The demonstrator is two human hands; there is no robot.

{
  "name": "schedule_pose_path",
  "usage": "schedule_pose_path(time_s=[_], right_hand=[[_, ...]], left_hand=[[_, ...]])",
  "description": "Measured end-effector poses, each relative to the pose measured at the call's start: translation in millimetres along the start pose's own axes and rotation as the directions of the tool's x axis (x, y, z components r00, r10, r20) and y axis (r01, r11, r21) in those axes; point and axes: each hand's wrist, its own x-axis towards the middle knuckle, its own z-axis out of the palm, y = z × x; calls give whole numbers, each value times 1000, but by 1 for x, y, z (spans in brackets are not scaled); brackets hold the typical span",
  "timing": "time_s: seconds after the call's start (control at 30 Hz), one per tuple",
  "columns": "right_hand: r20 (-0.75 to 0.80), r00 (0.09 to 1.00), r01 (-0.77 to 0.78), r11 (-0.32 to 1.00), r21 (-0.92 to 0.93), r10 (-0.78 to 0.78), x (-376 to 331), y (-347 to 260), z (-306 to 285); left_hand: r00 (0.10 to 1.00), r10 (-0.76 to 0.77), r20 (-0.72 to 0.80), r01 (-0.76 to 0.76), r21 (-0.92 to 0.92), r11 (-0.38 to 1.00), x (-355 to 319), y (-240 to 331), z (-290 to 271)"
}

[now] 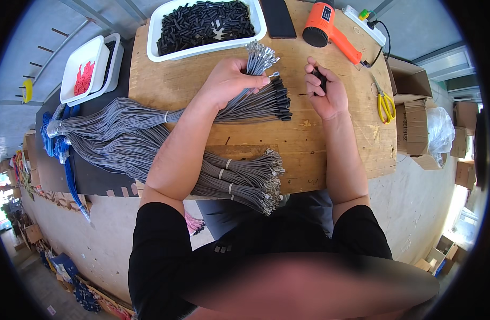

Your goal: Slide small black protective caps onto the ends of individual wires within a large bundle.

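Note:
My left hand is closed round a bunch of grey cables, whose metal terminals stick up above the thumb. Below that grip, other grey cables lie on the table with black sleeves on their ends. To the right, my right hand has its fingers curled round several short black sleeves, partly hidden in the palm. Nearer to me lie tied grey cable bundles with bare metal ends, partly behind my left forearm.
A white tray of black sleeves stands at the back beside a black phone. An orange heat gun, a white power strip and yellow-handled scissors lie on the right. White trays at left hold red pieces. Cardboard boxes stand beyond the table's right edge.

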Motion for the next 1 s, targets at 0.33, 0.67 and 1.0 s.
schedule_pose_path(time_s=[0.33, 0.67, 1.0], right_hand=[[68, 995, 94, 955, -282, -78, -7, -7, 2], [77, 997, 17, 994, -105, -9, 0, -2, -5], [88, 994, 98, 854, -510, -61, -15, 19, 23]], left_hand=[[1000, 22, -1, -22, 18, 1000, 1, -4, -1], [1000, 14, 1, -14, -5, 1000, 1, -3, 0], [1000, -3, -19, 2, -50, 999, -1, 3, 2]])
